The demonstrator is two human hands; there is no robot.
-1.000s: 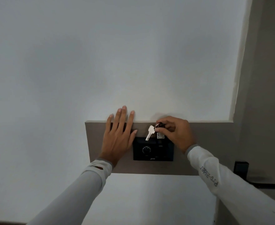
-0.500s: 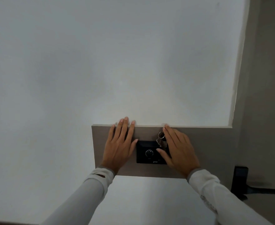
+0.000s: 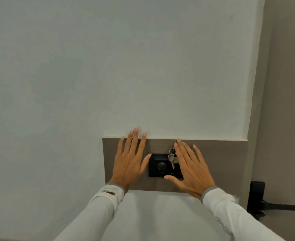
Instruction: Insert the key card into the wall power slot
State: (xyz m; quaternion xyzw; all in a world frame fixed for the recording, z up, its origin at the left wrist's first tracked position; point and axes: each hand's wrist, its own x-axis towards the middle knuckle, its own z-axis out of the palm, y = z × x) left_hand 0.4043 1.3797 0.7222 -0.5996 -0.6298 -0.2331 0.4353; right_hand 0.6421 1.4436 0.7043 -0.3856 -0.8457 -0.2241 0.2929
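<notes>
A black wall power unit point(image 3: 158, 165) with a round dial sits on a brown wall panel point(image 3: 226, 153). From its top right a key ring with a silver key point(image 3: 171, 160) hangs down; the card it belongs to is mostly hidden behind my right hand. My left hand point(image 3: 131, 160) lies flat on the panel just left of the unit, fingers spread, holding nothing. Over the unit's right part my right hand point(image 3: 190, 168) is flat and open too, its thumb under the unit's lower edge.
The white wall fills the view above and left. At the right a grey door carries a black lock plate and lever handle point(image 3: 268, 204). A white corner edge point(image 3: 252, 84) runs down to the panel.
My right hand let go of the key ring and opened flat against the wall unit. The key now hangs straight down. My left hand stayed on the panel.
</notes>
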